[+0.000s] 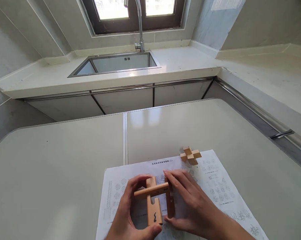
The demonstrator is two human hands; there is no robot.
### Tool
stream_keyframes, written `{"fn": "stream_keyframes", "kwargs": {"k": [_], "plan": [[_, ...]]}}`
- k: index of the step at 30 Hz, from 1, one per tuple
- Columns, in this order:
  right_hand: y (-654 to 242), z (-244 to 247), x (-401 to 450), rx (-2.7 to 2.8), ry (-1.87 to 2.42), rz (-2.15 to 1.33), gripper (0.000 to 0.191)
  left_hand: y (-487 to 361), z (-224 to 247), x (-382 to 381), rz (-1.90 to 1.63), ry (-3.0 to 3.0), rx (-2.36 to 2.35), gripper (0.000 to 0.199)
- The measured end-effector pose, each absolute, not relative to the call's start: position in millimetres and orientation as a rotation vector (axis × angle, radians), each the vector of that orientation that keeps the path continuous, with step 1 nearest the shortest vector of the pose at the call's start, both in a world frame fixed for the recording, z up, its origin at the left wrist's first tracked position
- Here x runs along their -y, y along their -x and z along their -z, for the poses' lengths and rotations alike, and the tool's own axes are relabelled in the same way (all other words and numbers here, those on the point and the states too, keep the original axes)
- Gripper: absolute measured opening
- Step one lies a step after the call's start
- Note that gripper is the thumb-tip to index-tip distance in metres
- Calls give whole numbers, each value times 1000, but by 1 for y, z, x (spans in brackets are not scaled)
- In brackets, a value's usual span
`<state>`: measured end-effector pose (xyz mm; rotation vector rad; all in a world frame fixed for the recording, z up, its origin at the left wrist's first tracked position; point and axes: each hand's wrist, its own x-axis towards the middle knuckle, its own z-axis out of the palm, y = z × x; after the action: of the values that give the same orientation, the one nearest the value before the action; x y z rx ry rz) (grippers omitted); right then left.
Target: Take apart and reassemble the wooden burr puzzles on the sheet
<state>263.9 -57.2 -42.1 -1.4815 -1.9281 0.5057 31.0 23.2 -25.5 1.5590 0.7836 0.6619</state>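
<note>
Low in the middle of the head view, both hands grip notched wooden puzzle pieces above a printed sheet (110, 186). My left hand (130, 206) is closed on an upright wooden puzzle piece (154, 211) with a dark mark and a notch, its thumb at the lower end. A flat wooden bar (152, 190) crosses that piece. My right hand (185, 196) is closed on another upright wooden piece (170, 203), fingers at its top and thumb near its bottom. This piece meets the crossing bar's right end; how they join is hard to see.
An assembled wooden cross-shaped puzzle (190, 155) rests at the sheet's upper edge. Everything lies on a pale table (65, 160) with a seam (125, 140). Beyond it are a counter (177, 60), a sink (122, 70) and a faucet (140, 26).
</note>
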Motion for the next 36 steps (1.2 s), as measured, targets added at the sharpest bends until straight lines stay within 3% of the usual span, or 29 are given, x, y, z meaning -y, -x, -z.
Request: {"fn": "stream_keyframes", "kwargs": {"k": [18, 21, 27, 36], "plan": [[-259, 47, 60, 1979, 1504, -479, 102, -36, 21, -22, -641, -1670, -729, 82], [-260, 44, 59, 1943, 1477, -504, 86, -36, 20, -21, -649, -1679, -737, 82], [-263, 38, 59, 1780, 1359, -551, 29, -38, 16, -21, -632, -1679, -704, 82], [-261, 36, 57, 1720, 1315, -438, 18, -35, 24, -20, -557, -1650, -700, 91]]}}
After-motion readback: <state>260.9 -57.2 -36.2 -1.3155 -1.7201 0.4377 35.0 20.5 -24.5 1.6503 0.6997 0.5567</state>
